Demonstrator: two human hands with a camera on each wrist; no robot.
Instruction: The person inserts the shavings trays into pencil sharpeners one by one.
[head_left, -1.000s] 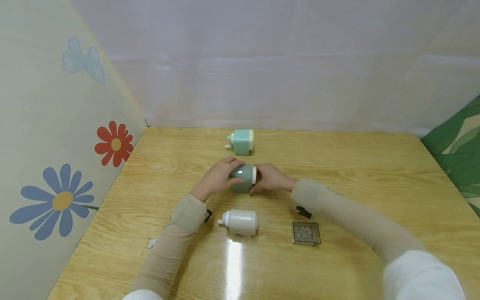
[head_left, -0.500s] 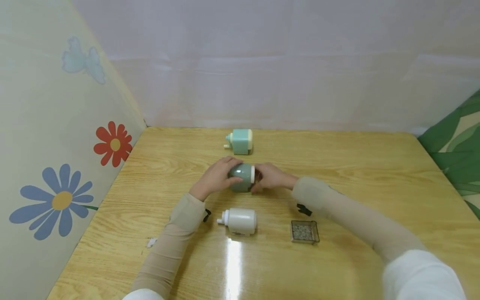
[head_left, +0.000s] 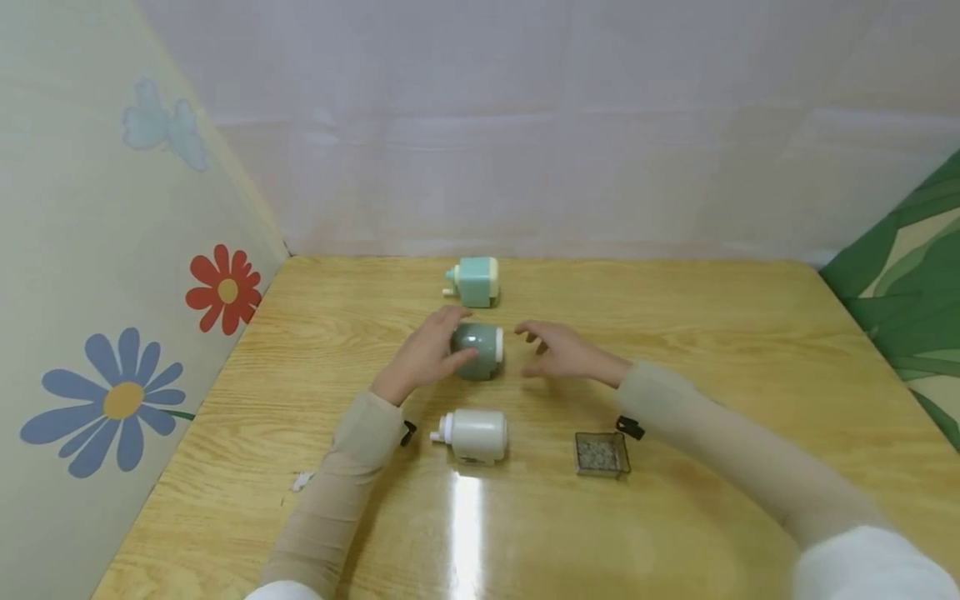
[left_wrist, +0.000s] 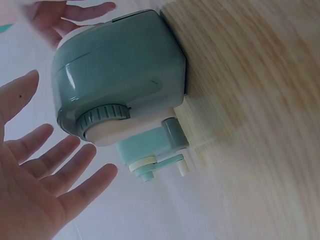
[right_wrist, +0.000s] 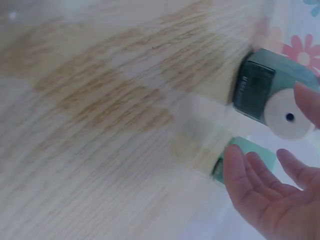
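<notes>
A dark green crank pencil sharpener (head_left: 480, 350) stands mid-table, its white pencil-hole disc facing right. Around its left end is my left hand (head_left: 423, 354); the left wrist view shows that palm facing the sharpener with fingers spread and loosely extended. To the right of the disc, a gap separates my right hand (head_left: 566, 350) from the sharpener. In the right wrist view, the right fingers (right_wrist: 235, 170) are slightly bent, with nothing between them. The left wrist view also shows the sharpener's grey-green crank handle (left_wrist: 175, 133).
A mint sharpener (head_left: 476, 282) stands behind the dark green one, a cream-white sharpener (head_left: 480, 435) in front. A small clear shavings drawer (head_left: 600, 474) with grey contents lies front right. A white scrap (head_left: 302, 481) is at left. Walls border the table's left side and back.
My right hand has let go of the sharpener's disc end and moved off to the right. My left fingers have loosened and drawn back slightly to the left.
</notes>
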